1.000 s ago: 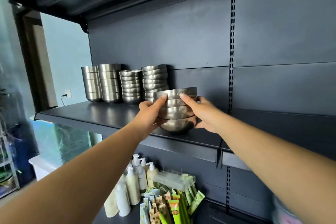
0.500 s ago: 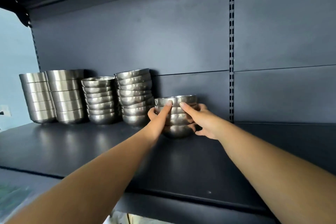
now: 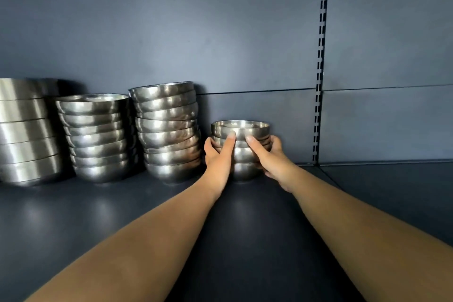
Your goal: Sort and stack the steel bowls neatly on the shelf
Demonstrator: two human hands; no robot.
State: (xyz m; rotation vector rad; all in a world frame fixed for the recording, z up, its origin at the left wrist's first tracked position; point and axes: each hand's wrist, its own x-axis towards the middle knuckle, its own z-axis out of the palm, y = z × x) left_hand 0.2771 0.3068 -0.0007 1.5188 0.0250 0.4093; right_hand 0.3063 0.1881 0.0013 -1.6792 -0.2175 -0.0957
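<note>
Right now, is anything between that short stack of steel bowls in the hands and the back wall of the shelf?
Nothing visible. The short stack of steel bowls, held by the left hand and right hand, sits on the dark shelf near the back panel, apart from the taller leaning bowl stack to its left.

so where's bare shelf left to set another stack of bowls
Bare shelf runs right of the held stack, past the slotted upright. The front strip is bare too. Left is crowded: tall stack and neighbours stand close together.
</note>
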